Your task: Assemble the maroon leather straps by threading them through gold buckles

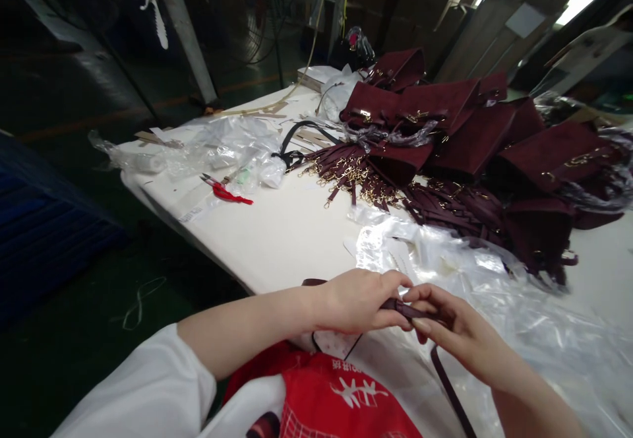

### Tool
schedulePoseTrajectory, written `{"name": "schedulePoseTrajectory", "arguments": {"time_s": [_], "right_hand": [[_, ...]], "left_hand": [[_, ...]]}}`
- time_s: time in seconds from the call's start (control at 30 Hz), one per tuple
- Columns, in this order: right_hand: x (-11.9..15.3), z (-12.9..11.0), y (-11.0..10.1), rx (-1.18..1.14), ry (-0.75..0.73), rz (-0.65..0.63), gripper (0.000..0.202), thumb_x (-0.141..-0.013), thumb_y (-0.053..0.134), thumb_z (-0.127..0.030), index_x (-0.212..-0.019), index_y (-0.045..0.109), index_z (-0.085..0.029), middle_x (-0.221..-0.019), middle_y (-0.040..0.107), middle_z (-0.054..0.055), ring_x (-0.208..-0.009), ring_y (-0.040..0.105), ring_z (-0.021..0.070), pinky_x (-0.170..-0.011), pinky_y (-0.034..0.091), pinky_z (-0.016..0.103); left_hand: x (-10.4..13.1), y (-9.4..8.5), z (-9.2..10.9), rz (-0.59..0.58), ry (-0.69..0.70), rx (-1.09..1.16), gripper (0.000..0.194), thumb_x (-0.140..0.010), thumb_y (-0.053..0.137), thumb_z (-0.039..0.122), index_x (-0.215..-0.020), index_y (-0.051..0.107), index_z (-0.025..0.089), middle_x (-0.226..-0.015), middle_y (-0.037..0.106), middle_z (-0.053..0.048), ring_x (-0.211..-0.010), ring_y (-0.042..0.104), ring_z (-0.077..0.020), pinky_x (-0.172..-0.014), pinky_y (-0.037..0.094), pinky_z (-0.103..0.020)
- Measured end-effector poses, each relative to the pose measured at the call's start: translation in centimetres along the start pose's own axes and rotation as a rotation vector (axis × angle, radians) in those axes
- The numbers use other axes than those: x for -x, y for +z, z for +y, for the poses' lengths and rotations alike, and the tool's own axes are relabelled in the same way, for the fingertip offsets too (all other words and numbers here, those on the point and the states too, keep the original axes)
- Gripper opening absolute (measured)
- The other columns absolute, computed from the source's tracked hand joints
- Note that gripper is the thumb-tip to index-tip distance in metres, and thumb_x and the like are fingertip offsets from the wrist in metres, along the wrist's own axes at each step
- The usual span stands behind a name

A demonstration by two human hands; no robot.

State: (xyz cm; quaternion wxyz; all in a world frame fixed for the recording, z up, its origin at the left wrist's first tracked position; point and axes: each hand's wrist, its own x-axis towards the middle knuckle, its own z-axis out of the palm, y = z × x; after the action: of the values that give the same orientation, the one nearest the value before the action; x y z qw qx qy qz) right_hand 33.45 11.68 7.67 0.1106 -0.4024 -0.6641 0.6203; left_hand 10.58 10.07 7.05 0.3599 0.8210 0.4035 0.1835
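Dark maroon, probably leather though the view is too soft to be sure, the strap [403, 309] is pinched between fingers and thumb of both the left hand [363, 301] and the right hand [452, 329], fingertips meeting. Below the grip lies a red apron [346, 395]; beyond it, clear plastic [435, 256], then maroon bags [469, 131] heaped on the white table [267, 240].

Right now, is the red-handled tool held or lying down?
Lying down: the red-handled tool is on the white table, while the left hand and right hand grip a dark strap.
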Motion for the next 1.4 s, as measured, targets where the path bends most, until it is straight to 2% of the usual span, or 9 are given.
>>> {"name": "schedulePoseTrajectory", "arguments": {"time_s": [0.2,0.37,0.5,0.73,0.87,1.0,1.1,1.23,1.4], "right_hand": [[-0.2,1.7,-1.0,0.187,0.055,-0.003,0.048,-0.094,0.048,-0.059,-0.073,0.056,-0.017,-0.061,0.048,-0.002,-0.056,0.042,0.0105,-0.052,0.031,0.024],[-0.6,0.8,0.1,0.113,-0.019,0.036,0.049,-0.091,0.052,-0.061,-0.073,0.057,-0.016,-0.062,0.048,-0.002,-0.056,0.042,0.0096,-0.052,0.031,0.023],[1.2,-0.7,-2.4,0.069,-0.050,0.121,0.050,-0.089,0.053,-0.063,-0.085,0.065,-0.015,-0.063,0.053,-0.001,-0.057,0.046,0.0106,-0.054,0.034,0.023],[7.2,1.7,-7.7,0.309,0.105,0.440,0.043,-0.088,0.058,-0.057,-0.074,0.066,-0.018,-0.058,0.051,-0.001,-0.057,0.045,0.0120,-0.053,0.034,0.024],[8.8,5.3,-7.3,0.429,0.210,0.443,0.042,-0.089,0.056,-0.056,-0.073,0.066,-0.019,-0.058,0.050,-0.002,-0.056,0.045,0.0128,-0.052,0.034,0.024],[8.6,9.2,-6.8,0.662,0.224,0.509,0.044,-0.093,0.049,-0.056,-0.072,0.067,-0.021,-0.062,0.059,-0.001,-0.059,0.054,0.0147,-0.054,0.041,0.025],[7.2,11.4,-6.6,0.769,0.201,0.636,0.041,-0.090,0.051,-0.057,-0.079,0.070,-0.022,-0.075,0.069,0.004,-0.070,0.063,0.0219,-0.063,0.050,0.032],[4.4,11.1,-3.2,0.850,0.098,0.820,0.037,-0.087,0.054,-0.051,-0.099,0.069,-0.019,-0.107,0.068,0.014,-0.101,0.063,0.0323,-0.087,0.051,0.047],[-0.3,8.6,5.4,0.916,-0.226,0.472,0.031,-0.089,0.052,-0.020,-0.119,0.062,-0.023,-0.124,0.063,0.011,-0.111,0.061,0.0255,-0.094,0.053,0.041]], "left_hand": [[0.5,-1.4,-0.1,-0.001,0.038,-0.034,0.049,-0.091,0.061,0.045,-0.129,0.048,0.017,-0.097,0.075,-0.007,-0.092,0.069,-0.0253,-0.074,0.048,-0.029],[0.0,-0.8,1.1,0.062,-0.010,0.029,0.039,-0.091,0.060,0.041,-0.122,0.056,0.018,-0.094,0.074,-0.005,-0.085,0.068,-0.0208,-0.073,0.048,-0.027],[1.1,-3.0,0.5,0.138,-0.159,-0.002,0.038,-0.098,0.041,0.046,-0.115,0.061,0.018,-0.088,0.073,-0.004,-0.082,0.066,-0.0206,-0.072,0.048,-0.029],[6.1,-11.0,-4.0,0.602,-0.517,-0.398,0.036,-0.082,0.048,0.053,-0.091,0.071,0.026,-0.072,0.070,0.005,-0.072,0.062,-0.0170,-0.065,0.042,-0.023],[8.9,-13.8,-7.1,0.600,-0.763,-0.588,0.036,-0.082,0.043,0.049,-0.095,0.068,0.028,-0.050,0.054,0.009,-0.054,0.051,-0.0158,-0.053,0.032,-0.021],[10.4,-15.4,-12.7,0.544,-0.712,-0.771,0.033,-0.080,0.046,0.043,-0.090,0.069,0.023,-0.070,0.065,0.004,-0.076,0.061,-0.0192,-0.074,0.044,-0.026],[10.5,-14.3,-16.9,0.490,-0.709,-0.915,0.038,-0.083,0.047,0.040,-0.098,0.071,0.014,-0.095,0.071,-0.009,-0.102,0.062,-0.0302,-0.099,0.040,-0.048],[8.9,-8.3,-19.7,0.501,-0.549,-0.905,0.047,-0.090,0.046,0.038,-0.128,0.058,0.012,-0.141,0.052,-0.018,-0.131,0.046,-0.0316,-0.110,0.033,-0.049],[6.6,-1.2,-20.1,0.438,-0.402,-0.792,0.049,-0.096,0.041,0.036,-0.137,0.050,0.012,-0.150,0.041,-0.019,-0.139,0.039,-0.0314,-0.115,0.029,-0.050]]}}
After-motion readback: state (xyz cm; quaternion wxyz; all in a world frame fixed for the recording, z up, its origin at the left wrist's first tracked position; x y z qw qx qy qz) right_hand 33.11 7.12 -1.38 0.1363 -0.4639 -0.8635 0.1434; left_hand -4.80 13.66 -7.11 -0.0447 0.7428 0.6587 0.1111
